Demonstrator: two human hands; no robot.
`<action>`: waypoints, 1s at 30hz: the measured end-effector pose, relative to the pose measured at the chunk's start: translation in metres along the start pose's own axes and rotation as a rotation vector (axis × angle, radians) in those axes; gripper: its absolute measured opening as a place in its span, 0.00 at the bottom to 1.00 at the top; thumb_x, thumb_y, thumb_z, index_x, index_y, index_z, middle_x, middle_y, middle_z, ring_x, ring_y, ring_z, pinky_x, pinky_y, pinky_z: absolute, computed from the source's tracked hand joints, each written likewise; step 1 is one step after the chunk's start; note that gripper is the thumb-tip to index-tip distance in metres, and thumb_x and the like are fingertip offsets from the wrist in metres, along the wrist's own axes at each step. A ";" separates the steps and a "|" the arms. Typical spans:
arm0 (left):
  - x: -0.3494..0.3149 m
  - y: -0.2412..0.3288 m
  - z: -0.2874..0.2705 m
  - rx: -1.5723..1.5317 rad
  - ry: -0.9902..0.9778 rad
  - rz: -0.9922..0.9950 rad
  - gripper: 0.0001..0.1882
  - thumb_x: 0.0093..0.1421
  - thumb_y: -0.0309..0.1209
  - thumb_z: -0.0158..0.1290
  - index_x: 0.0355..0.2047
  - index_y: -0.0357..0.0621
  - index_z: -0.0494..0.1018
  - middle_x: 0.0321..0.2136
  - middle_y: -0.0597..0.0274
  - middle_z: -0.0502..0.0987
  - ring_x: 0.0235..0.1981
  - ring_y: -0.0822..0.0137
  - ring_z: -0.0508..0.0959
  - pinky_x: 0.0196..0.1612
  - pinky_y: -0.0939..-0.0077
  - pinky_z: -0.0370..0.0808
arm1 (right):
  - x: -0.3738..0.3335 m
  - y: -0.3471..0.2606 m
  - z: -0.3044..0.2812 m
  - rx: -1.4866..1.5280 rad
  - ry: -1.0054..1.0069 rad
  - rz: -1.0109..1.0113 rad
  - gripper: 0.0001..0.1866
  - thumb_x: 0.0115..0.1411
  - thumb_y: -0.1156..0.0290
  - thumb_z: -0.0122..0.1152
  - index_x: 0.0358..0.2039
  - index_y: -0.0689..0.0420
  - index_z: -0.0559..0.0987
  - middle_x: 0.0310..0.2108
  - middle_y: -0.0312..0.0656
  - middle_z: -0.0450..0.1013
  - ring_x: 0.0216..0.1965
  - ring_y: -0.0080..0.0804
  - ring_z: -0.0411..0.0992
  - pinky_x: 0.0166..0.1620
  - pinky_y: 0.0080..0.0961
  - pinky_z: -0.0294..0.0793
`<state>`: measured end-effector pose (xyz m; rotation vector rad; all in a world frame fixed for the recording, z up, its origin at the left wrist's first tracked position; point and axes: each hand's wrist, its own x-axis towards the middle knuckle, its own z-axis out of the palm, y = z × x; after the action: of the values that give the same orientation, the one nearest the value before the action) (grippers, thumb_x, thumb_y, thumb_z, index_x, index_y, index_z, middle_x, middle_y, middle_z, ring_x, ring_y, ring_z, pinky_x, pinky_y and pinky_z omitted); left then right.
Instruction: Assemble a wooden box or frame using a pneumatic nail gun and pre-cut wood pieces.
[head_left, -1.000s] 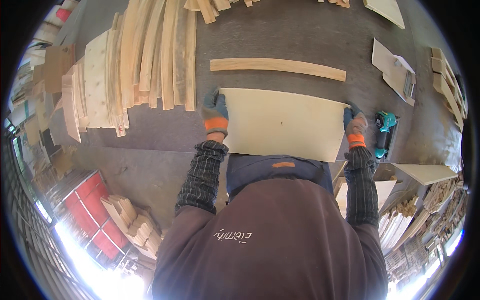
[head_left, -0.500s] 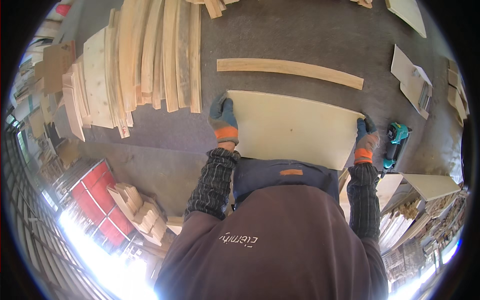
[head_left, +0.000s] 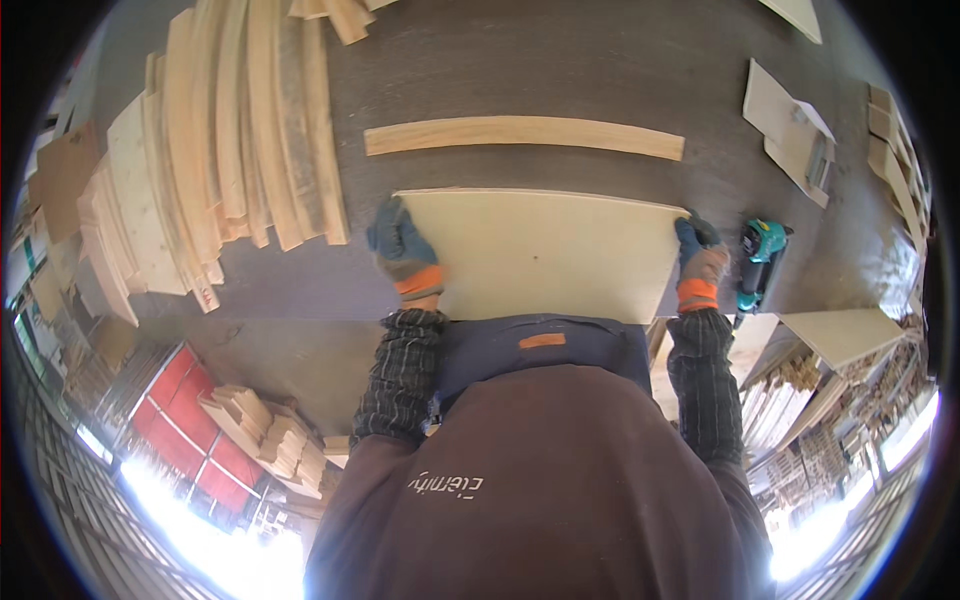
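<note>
A pale plywood panel (head_left: pixel 545 250) lies in front of my body, its near edge against my dark blue apron. My left hand (head_left: pixel 403 245), in a blue and grey work glove with an orange cuff, is closed around the panel's left end. At the right end, my gloved right hand (head_left: pixel 702 258) grips the far corner. Just beyond the panel, a single long wooden strip (head_left: pixel 525 133) rests on the dark table (head_left: pixel 480 60), apart from the panel. Beside my right hand lies a teal and black nail gun (head_left: pixel 762 262).
Many long wooden strips (head_left: pixel 240 120) are laid side by side at the far left. Cut panel pieces (head_left: pixel 790 135) lie at the right. Stacked wood blocks (head_left: pixel 265 430) and a red panel (head_left: pixel 185 425) stand at the lower left. Another board (head_left: pixel 845 335) sits lower right.
The whole view has swung, so things appear shifted left. Both hands still hold the panel, whose far edge now lies closer to parallel with the wooden strip.
</note>
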<state>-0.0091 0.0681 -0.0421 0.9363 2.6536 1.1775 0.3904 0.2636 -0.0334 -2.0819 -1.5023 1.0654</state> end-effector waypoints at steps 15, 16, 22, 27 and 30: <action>0.005 0.049 0.016 0.265 0.053 0.284 0.13 0.66 0.27 0.54 0.50 0.40 0.78 0.51 0.50 0.79 0.57 0.46 0.74 0.61 0.52 0.70 | -0.004 -0.012 0.002 0.179 0.004 0.252 0.20 0.61 0.65 0.74 0.51 0.60 0.85 0.41 0.43 0.84 0.37 0.28 0.79 0.40 0.26 0.79; 0.006 0.068 0.024 0.134 -0.080 0.438 0.13 0.65 0.27 0.56 0.49 0.40 0.79 0.51 0.50 0.79 0.57 0.46 0.75 0.61 0.52 0.71 | -0.003 -0.013 0.005 0.192 0.005 0.265 0.20 0.61 0.65 0.74 0.51 0.60 0.85 0.41 0.43 0.84 0.37 0.28 0.79 0.40 0.25 0.79; -0.029 0.157 0.093 -0.089 -0.494 0.721 0.11 0.61 0.30 0.61 0.44 0.41 0.82 0.46 0.50 0.81 0.51 0.45 0.77 0.58 0.52 0.72 | 0.003 0.004 0.012 0.231 0.056 0.182 0.19 0.59 0.63 0.77 0.48 0.56 0.87 0.34 0.35 0.83 0.25 0.19 0.71 0.28 0.22 0.70; -0.043 0.155 0.106 -0.018 -0.490 0.730 0.09 0.60 0.31 0.61 0.41 0.44 0.83 0.41 0.56 0.83 0.44 0.51 0.80 0.53 0.56 0.73 | 0.003 0.002 0.012 0.174 0.026 0.165 0.18 0.59 0.64 0.76 0.48 0.56 0.87 0.38 0.38 0.84 0.31 0.23 0.76 0.35 0.25 0.75; -0.044 0.159 0.110 -0.015 -0.476 0.774 0.09 0.60 0.30 0.61 0.41 0.45 0.83 0.41 0.56 0.83 0.43 0.51 0.79 0.52 0.57 0.73 | 0.007 0.007 0.011 0.205 -0.023 0.294 0.18 0.60 0.66 0.76 0.49 0.57 0.86 0.40 0.39 0.84 0.34 0.25 0.77 0.38 0.26 0.76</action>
<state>0.1403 0.1952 -0.0153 2.0372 1.9316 0.8860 0.3876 0.2664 -0.0476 -2.1908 -1.0642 1.2920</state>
